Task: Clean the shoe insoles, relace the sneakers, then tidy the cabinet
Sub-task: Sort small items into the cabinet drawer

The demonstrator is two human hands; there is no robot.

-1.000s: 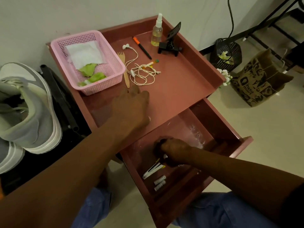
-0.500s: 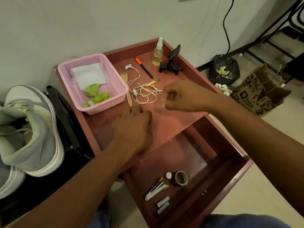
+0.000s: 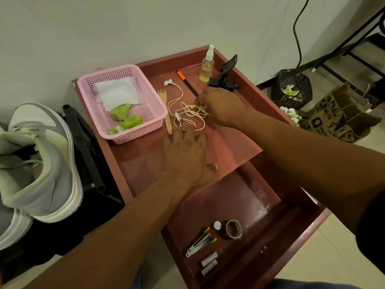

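My left hand (image 3: 185,155) lies flat, fingers spread, on the red cabinet top (image 3: 141,163). Farther back, my right hand (image 3: 220,105) reaches into the tangled white earphones (image 3: 181,113) and pinches a small yellow-orange item (image 3: 200,105) lying among the cable. Below the top, the open drawer (image 3: 291,232) holds a tape roll (image 3: 233,229), a white cap (image 3: 217,225), a metal clipper (image 3: 199,245) and two small batteries (image 3: 209,263). Grey-white sneakers (image 3: 41,163) sit to the left of the cabinet.
On the top are a pink basket (image 3: 154,101) with white and green cloths, a wooden fork (image 3: 165,109), a black-orange pen (image 3: 187,82), a spray bottle (image 3: 206,67) and a black phone holder (image 3: 225,78). A black bin (image 3: 291,88) and a paper bag (image 3: 341,119) stand at the right.
My right hand left the drawer, where the tape roll now lies, and moved up and back to the earphones. My left hand stayed on the cabinet top.
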